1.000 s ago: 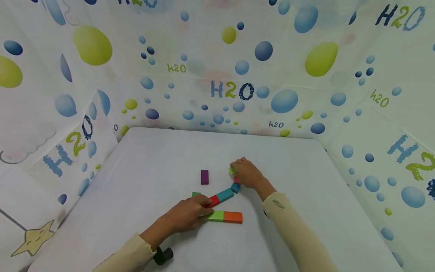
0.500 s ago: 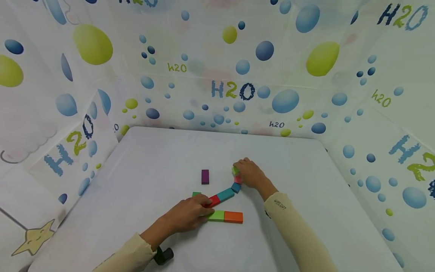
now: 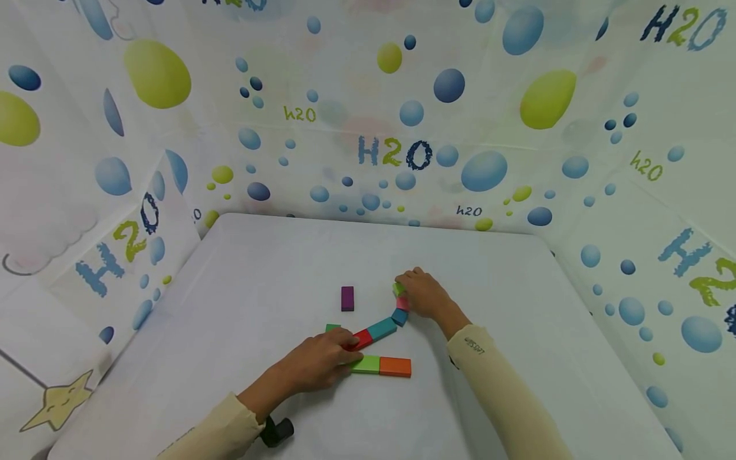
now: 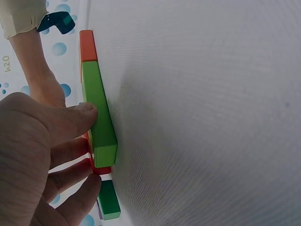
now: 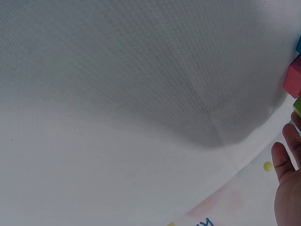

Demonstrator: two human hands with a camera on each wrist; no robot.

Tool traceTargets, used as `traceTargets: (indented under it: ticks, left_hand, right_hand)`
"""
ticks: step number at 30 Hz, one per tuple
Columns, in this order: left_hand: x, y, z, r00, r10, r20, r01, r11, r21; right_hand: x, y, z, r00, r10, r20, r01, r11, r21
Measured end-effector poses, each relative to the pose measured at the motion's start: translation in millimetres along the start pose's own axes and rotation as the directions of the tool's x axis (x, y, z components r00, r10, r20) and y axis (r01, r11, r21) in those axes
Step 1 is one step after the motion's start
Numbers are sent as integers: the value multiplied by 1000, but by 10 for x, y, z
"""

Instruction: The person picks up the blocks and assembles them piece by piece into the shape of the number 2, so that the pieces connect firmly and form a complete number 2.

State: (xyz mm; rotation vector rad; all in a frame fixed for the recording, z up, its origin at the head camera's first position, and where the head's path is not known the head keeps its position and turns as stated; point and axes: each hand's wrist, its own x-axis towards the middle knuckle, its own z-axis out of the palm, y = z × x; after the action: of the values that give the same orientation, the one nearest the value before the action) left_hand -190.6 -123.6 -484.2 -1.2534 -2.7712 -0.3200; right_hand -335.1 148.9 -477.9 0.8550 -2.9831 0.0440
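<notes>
My left hand (image 3: 313,363) lies over the row of wooden blocks; its thumb rests on a light green block (image 4: 99,113) and its fingertips touch a red block (image 3: 363,339). Beyond the red one, a teal block (image 3: 382,329), a blue block (image 3: 399,317) and a pink block (image 3: 402,303) form a line curving away. At the far end my right hand (image 3: 424,295) pinches a small lime green block (image 3: 398,289) against the pink one. An orange block (image 3: 395,367) adjoins the light green block in front. Beside my left fingers stands a dark green block (image 4: 109,201), partly hidden in the head view.
A purple block (image 3: 347,298) stands alone on the white table (image 3: 276,268), left of the curved line. Curtains (image 3: 322,115) printed with bubbles surround the table at the back and sides. A black device (image 3: 278,432) is at my left wrist.
My right hand has shifted slightly right with the lime green block, bringing it more in line with the pink block, then stayed there. My left hand has kept its place.
</notes>
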Motion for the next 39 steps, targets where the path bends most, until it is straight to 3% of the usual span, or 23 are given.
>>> traceTargets:
  ticks: [10, 19, 31, 39]
  left_hand:
    - [4, -10, 5, 1000, 23, -18, -23, 1000, 13]
    - [15, -13, -2, 1000, 7, 15, -7, 1000, 16]
    - [4, -2, 2, 1000, 19, -11, -19, 1000, 4]
    - [0, -1, -6, 1000, 14, 15, -14, 1000, 19]
  right_hand:
    - [-2, -7, -3, 1000, -3, 5, 3, 999, 40]
    - [-10, -1, 7, 1000, -18, -4, 18, 999, 48]
    - [-42, -18, -9, 1000, -3, 18, 2, 996, 91]
    - [-39, -10, 11, 999, 11, 32, -15, 994, 112]
